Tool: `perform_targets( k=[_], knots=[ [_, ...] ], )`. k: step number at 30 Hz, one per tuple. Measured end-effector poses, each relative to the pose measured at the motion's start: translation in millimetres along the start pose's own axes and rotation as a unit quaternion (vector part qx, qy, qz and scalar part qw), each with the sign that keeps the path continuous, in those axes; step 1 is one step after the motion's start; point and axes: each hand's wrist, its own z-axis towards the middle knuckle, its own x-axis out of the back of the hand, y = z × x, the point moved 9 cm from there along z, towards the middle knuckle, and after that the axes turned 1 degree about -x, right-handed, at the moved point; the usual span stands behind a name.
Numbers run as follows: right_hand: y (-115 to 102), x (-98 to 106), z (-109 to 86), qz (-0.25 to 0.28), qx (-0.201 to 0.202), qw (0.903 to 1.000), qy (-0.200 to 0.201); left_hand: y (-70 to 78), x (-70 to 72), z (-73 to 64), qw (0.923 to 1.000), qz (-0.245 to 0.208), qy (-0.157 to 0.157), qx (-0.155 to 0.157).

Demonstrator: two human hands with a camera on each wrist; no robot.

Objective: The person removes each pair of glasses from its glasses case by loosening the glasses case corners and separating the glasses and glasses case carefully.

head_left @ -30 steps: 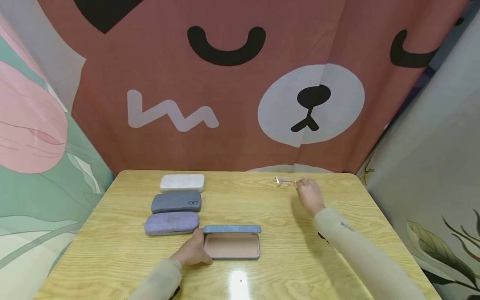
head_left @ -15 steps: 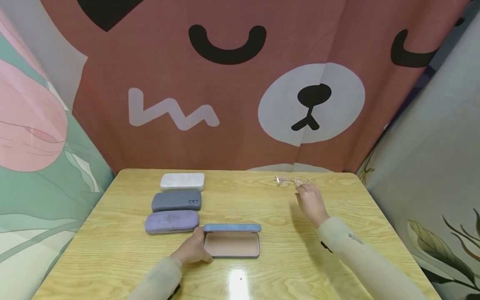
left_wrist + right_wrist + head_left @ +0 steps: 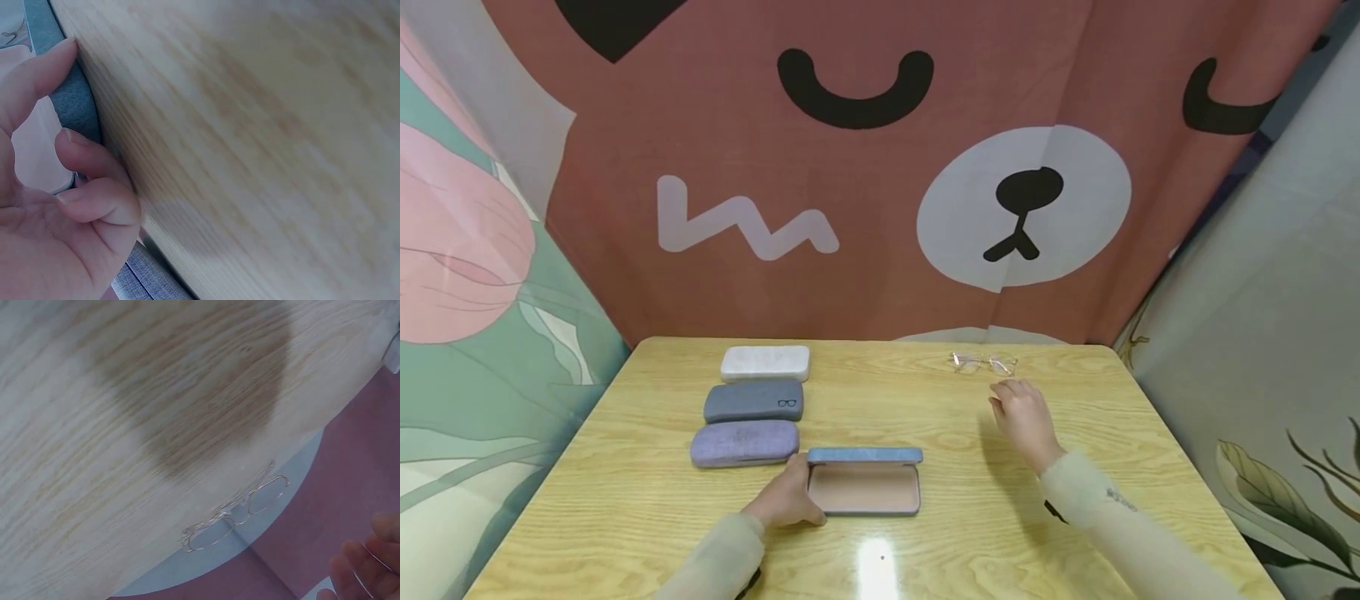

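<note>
The blue eyeglass case [image 3: 865,489] stands with its lid raised, showing a bare pale pink lining. My left hand [image 3: 785,494] holds its left end, thumb at the front corner and fingers toward the back. Up close in the left wrist view, the thumb presses on the case's blue edge [image 3: 75,100], the other fingers curled. Thin-framed eyeglasses [image 3: 225,514] lie on the table near its far edge, temples seemingly spread behind the lenses. Just in front of them hovers my right hand [image 3: 1024,414], loosely bent and holding nothing. Its fingertips [image 3: 359,562] show apart from the eyeglasses in the right wrist view.
Left of the blue case, a purple case [image 3: 745,443], a grey case [image 3: 748,402] and a white case [image 3: 765,364] lie closed in a row on the wooden table [image 3: 887,400]. A bear-print curtain [image 3: 880,283] hangs behind the far edge.
My right hand has let go of the eyeglasses and drawn back toward me, leaving them fully in view on the table. The left hand and the blue case have stayed put.
</note>
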Motion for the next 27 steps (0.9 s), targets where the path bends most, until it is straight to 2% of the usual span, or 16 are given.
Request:
perform_targets(
  k=[9, 18, 27],
  knots=[
    [-9.7, 8.3, -9.8, 0.001, 0.008, 0.9998, 0.019, -2.5, -0.8, 0.1, 1.0, -0.002, -0.003, 0.004],
    [-15.0, 7.8, -17.5, 0.008, -0.017, 0.9998, -0.004, -2.5, -0.3, -0.9, 0.9999, 0.003, -0.005, 0.014],
    [-26.4, 3.1, -25.8, 0.076, -0.073, 0.9932, -0.049, -2.1, -0.3, 0.3, 0.9999, 0.009, 0.001, 0.01]
  ],
)
